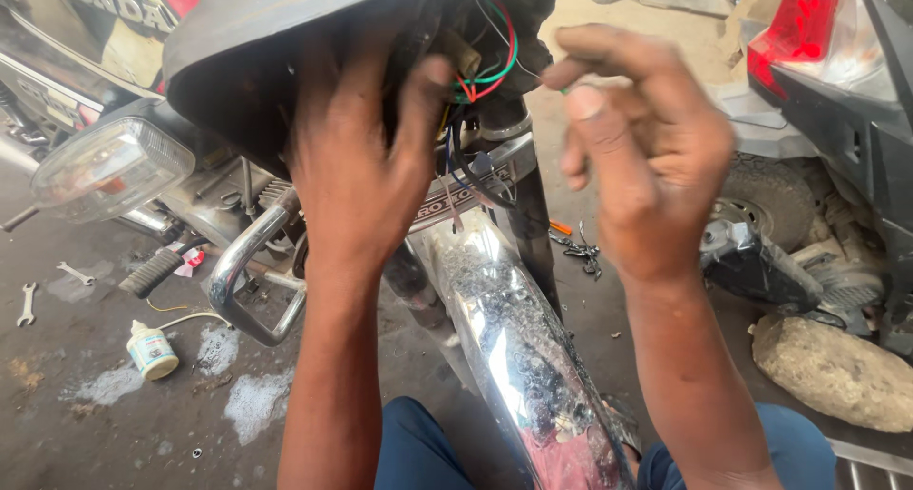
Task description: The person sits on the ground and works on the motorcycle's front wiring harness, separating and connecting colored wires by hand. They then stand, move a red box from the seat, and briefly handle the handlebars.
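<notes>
Left hand (357, 166): fingers spread wide, pressed against the black headlight housing (238, 62).
Right hand (637, 147): fingertips pinched narrow on a thin green wire (547, 83), right of the housing.
Wire bundle (485, 67): inside the housing opening.
Chrome fender (518, 347): below the housing.

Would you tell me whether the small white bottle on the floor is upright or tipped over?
Tipped: the bottle lies on its side.
</notes>
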